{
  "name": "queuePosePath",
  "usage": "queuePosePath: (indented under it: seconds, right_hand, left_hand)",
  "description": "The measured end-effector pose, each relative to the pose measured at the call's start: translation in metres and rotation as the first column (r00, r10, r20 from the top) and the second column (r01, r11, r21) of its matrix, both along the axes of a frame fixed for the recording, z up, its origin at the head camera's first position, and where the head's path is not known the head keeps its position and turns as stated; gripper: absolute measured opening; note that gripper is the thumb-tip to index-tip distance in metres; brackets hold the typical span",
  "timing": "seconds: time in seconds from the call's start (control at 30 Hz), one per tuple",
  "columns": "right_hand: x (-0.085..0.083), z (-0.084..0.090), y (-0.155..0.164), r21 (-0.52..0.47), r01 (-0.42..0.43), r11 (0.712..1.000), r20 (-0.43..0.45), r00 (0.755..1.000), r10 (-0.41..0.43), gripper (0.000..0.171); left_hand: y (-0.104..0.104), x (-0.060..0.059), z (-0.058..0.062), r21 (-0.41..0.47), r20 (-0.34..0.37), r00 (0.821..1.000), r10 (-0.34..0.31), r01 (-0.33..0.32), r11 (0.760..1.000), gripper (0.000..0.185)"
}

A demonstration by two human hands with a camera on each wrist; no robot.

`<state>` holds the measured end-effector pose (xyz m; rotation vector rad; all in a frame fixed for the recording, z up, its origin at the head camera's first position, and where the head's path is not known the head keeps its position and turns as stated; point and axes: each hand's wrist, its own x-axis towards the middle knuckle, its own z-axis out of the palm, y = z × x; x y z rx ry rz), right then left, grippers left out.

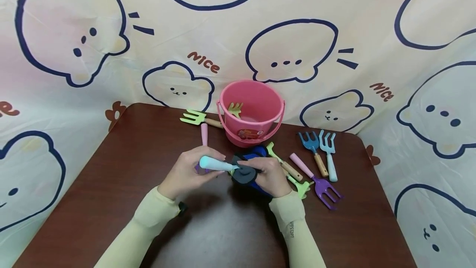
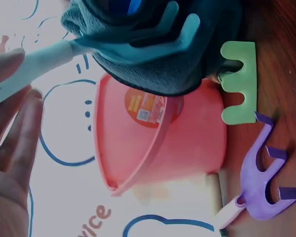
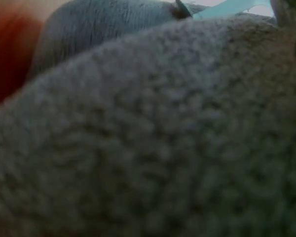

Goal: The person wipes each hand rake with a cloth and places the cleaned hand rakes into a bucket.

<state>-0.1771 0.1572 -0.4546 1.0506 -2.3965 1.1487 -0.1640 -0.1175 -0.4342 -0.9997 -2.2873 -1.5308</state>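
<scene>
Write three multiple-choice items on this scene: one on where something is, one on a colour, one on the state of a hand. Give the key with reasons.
1. Where does the yellow fork head lie?
A. inside the pink bucket
B. on the table beside the purple rake
C. in the left hand

2. What colour is the handle of the tool that the left hand holds?
A. pink
B. pale blue
C. wooden brown

3. What is the right hand doing?
A. lying flat and open on the table
B. gripping the bucket's handle
C. gripping a dark grey cloth against the tool's head

Key: 1 A, the yellow tines show above the bucket's rim in the head view. 2 B, the handle that sticks out of the fingers is pale blue. 3 C, the fingers curl round the cloth, which wraps the rake head in the left wrist view.
</scene>
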Motion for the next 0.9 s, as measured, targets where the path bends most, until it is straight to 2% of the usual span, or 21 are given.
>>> queuePosePath:
  seconds: [0.03, 0.1, 0.17, 0.23, 0.27, 0.3, 0.37, 0.4, 0.43, 0.47, 0.5, 0.6, 0.8, 0.9]
  right_hand:
    - [0.000, 0.001, 0.001, 0.017, 0.007, 1.000, -0.006, 1.000, -0.007, 0.029]
    - [0.000, 0.004, 0.002, 0.053, 0.034, 0.998, -0.028, 0.999, -0.032, 0.033]
    - [0.001, 0.006, 0.003, 0.089, 0.072, 0.993, -0.051, 0.996, -0.068, 0.039]
    - [0.002, 0.007, 0.003, 0.123, 0.101, 0.987, -0.069, 0.993, -0.093, 0.044]
    - [0.002, 0.007, 0.003, 0.137, 0.110, 0.985, -0.078, 0.992, -0.100, 0.046]
    - [0.003, 0.007, 0.003, 0.153, 0.116, 0.981, -0.091, 0.991, -0.102, 0.047]
    - [0.004, 0.007, 0.001, 0.182, 0.118, 0.976, -0.117, 0.988, -0.098, 0.048]
    - [0.004, 0.007, 0.001, 0.199, 0.120, 0.973, -0.129, 0.987, -0.096, 0.047]
    - [0.005, 0.007, 0.000, 0.217, 0.121, 0.969, -0.145, 0.985, -0.090, 0.048]
    - [0.005, 0.007, 0.000, 0.229, 0.120, 0.966, -0.159, 0.984, -0.085, 0.047]
    - [0.004, 0.008, 0.000, 0.234, 0.120, 0.965, -0.165, 0.983, -0.082, 0.043]
    - [0.003, 0.010, 0.003, 0.216, 0.120, 0.969, -0.159, 0.984, -0.086, 0.035]
    - [0.001, 0.010, 0.013, 0.108, 0.123, 0.987, -0.154, 0.982, -0.105, 0.031]
    - [-0.001, 0.009, 0.017, 0.055, 0.119, 0.991, -0.143, 0.984, -0.110, 0.029]
  left_hand:
    - [0.001, 0.001, 0.001, -0.025, -0.063, 0.998, 0.023, -0.024, 0.999, 0.047]
    - [0.003, 0.001, 0.004, -0.074, -0.193, 0.979, 0.069, -0.085, 0.994, 0.052]
    - [0.004, 0.003, 0.006, -0.139, -0.311, 0.945, 0.100, -0.149, 0.979, 0.054]
    - [0.005, 0.005, 0.008, -0.242, -0.440, 0.892, 0.101, -0.226, 0.944, 0.051]
    - [0.007, 0.006, 0.009, -0.307, -0.501, 0.861, 0.092, -0.276, 0.911, 0.048]
    - [0.009, 0.008, 0.009, -0.374, -0.555, 0.828, 0.075, -0.329, 0.867, 0.045]
    - [0.014, 0.010, 0.007, -0.458, -0.662, 0.749, 0.029, -0.434, 0.776, 0.037]
    - [0.017, 0.011, 0.005, -0.483, -0.697, 0.717, 0.008, -0.478, 0.733, 0.035]
    - [0.018, 0.010, 0.003, -0.499, -0.717, 0.697, -0.006, -0.508, 0.702, 0.034]
    - [0.019, 0.010, 0.000, -0.507, -0.727, 0.686, -0.014, -0.522, 0.686, 0.032]
    - [0.020, 0.008, -0.002, -0.506, -0.731, 0.683, -0.018, -0.525, 0.684, 0.031]
    - [0.018, 0.004, -0.007, -0.498, -0.728, 0.685, -0.021, -0.508, 0.703, 0.030]
    - [0.010, 0.003, -0.001, -0.476, -0.745, 0.667, -0.025, -0.504, 0.721, 0.035]
    - [0.006, 0.004, 0.001, -0.451, -0.760, 0.650, -0.006, -0.521, 0.725, 0.037]
